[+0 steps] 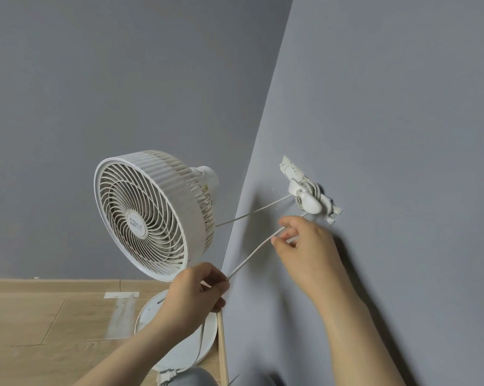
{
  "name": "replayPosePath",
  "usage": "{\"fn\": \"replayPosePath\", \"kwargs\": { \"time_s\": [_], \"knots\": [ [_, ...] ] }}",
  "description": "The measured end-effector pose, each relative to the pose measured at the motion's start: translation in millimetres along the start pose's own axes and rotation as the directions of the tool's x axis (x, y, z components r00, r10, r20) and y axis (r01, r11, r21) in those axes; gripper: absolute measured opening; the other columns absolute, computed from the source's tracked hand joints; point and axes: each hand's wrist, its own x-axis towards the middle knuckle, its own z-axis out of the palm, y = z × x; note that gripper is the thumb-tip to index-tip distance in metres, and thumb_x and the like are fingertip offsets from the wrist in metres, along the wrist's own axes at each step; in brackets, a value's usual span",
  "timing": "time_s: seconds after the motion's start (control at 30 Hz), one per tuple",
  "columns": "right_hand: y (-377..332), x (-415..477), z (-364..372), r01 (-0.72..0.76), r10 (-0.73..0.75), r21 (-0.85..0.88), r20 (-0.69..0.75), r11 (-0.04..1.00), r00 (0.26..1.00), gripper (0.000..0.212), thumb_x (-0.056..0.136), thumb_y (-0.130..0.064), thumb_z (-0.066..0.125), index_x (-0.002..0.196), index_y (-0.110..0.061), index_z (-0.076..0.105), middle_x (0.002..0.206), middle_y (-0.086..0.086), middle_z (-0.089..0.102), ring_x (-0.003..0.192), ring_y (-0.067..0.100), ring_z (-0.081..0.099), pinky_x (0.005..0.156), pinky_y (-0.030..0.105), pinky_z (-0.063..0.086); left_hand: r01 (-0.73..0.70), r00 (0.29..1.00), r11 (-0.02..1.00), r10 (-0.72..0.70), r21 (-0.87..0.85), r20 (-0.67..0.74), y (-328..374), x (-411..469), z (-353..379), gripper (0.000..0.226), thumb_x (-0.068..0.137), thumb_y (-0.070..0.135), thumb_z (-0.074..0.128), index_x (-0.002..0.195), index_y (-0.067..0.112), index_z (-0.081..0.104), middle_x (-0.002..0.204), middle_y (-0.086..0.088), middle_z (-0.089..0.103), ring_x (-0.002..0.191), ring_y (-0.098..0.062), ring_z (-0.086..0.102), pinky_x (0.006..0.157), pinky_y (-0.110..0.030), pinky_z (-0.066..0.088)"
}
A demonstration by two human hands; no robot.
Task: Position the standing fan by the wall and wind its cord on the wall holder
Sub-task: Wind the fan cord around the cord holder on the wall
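Fingers of the right hand are pinching the cord just below the holder, thumb and forefinger closing on it. The left hand is gripping the same cord lower down with its fingers curled round it, keeping the stretch between the hands straight.

Several loops are already sitting on the holder, and one strand is running taut from it to the back of the fan. The fan is standing in the corner, its base resting on the floor close to the wall, so positioning looks done. Winding seems partly done: slack is trailing down past the left hand, and its end is not showing.

The holder's arms are jutting out, offering edges to hook over. The wall is hemming the right hand in, the fan head and taut strand are crowding the left, and open room is lying toward the person.
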Motion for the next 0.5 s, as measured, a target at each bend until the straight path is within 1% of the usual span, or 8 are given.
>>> {"fn": "replayPosePath", "kwargs": {
  "time_s": [0.07, 0.1, 0.17, 0.23, 0.3, 0.4, 0.5],
  "knots": [
    [-7.8, 0.0, -4.0, 0.027, -0.027, -0.035, 0.014, 0.999, 1.000, 0.025, 0.088, -0.016, 0.060, 0.112, -0.021, 0.066, 0.082, -0.010, 0.064, 0.084, 0.012, 0.063, 0.076, 0.023, 0.047, -0.003, 0.999, 1.000, 0.003, -0.009, -0.036, 1.8, -2.2, -0.3, 0.009, 0.088, 0.005, 0.060, 0.080, 0.009, 0.061, 0.072, -0.008, 0.070, 0.053, -0.012, 0.069, 0.062, -0.031, 0.060],
    [-12.4, 0.8, -4.9, 0.044, -0.043, -0.042, 0.019, 0.998, 0.999, 0.024, 0.086, -0.015, 0.061, 0.108, -0.022, 0.067, 0.080, -0.010, 0.064, 0.081, 0.011, 0.063, 0.074, 0.023, 0.048, -0.019, 0.998, 1.000, 0.018, -0.004, -0.056, 2.5, -3.3, -0.6, 0.010, 0.089, 0.004, 0.058, 0.080, 0.009, 0.059, 0.072, -0.008, 0.070, 0.053, -0.012, 0.069, 0.063, -0.034, 0.060],
    [-20.3, 4.8, -4.2, 0.085, -0.083, -0.059, 0.034, 0.995, 0.996, 0.024, 0.084, -0.011, 0.062, 0.104, -0.021, 0.069, 0.083, -0.007, 0.065, 0.082, 0.011, 0.062, 0.076, 0.024, 0.050, -0.058, 0.994, 0.998, 0.057, -0.004, -0.095, 4.0, -5.1, -1.4, 0.012, 0.090, 0.002, 0.055, 0.080, 0.009, 0.056, 0.072, -0.007, 0.070, 0.052, -0.012, 0.069, 0.061, -0.037, 0.060],
    [-26.4, 12.0, -2.4, 0.128, -0.122, -0.106, 0.066, 0.986, 0.990, 0.027, 0.082, -0.008, 0.061, 0.105, -0.021, 0.070, 0.093, -0.004, 0.066, 0.089, 0.013, 0.062, 0.080, 0.027, 0.052, -0.082, 0.990, 0.996, 0.078, -0.022, -0.121, 5.8, -6.3, -2.8, 0.014, 0.091, 0.001, 0.053, 0.080, 0.009, 0.053, 0.069, -0.006, 0.070, 0.051, -0.014, 0.068, 0.057, -0.036, 0.059],
    [-29.8, 21.1, -0.4, 0.158, -0.137, -0.184, 0.119, 0.970, 0.983, 0.030, 0.082, -0.005, 0.060, 0.105, -0.021, 0.070, 0.102, -0.003, 0.065, 0.095, 0.016, 0.062, 0.080, 0.031, 0.053, -0.103, 0.984, 0.994, 0.097, -0.033, -0.148, 8.2, -7.6, -4.8, 0.014, 0.091, 0.002, 0.053, 0.080, 0.010, 0.053, 0.067, -0.005, 0.071, 0.051, -0.015, 0.067, 0.056, -0.037, 0.059],
    [-30.1, 30.4, 4.5, 0.156, -0.101, -0.282, 0.199, 0.947, 0.975, 0.030, 0.078, -0.002, 0.059, 0.098, -0.021, 0.071, 0.100, -0.001, 0.068, 0.091, 0.021, 0.064, 0.077, 0.033, 0.055, -0.149, 0.972, 0.989, 0.142, -0.024, -0.189, 10.3, -10.0, -10.7, 0.016, 0.091, 0.003, 0.054, 0.078, 0.013, 0.053, 0.066, -0.001, 0.071, 0.052, -0.015, 0.067, 0.059, -0.042, 0.059],
    [-27.3, 36.5, 8.1, 0.172, -0.105, -0.328, 0.213, 0.929, 0.971, 0.024, 0.078, -0.003, 0.057, 0.084, -0.021, 0.072, 0.089, 0.001, 0.071, 0.082, 0.022, 0.066, 0.072, 0.030, 0.055, -0.179, 0.965, 0.984, 0.171, -0.021, -0.200, 11.9, -12.3, -15.4, 0.018, 0.090, 0.004, 0.056, 0.078, 0.017, 0.054, 0.068, 0.004, 0.071, 0.053, -0.013, 0.067, 0.059, -0.040, 0.059]
  ]
}}
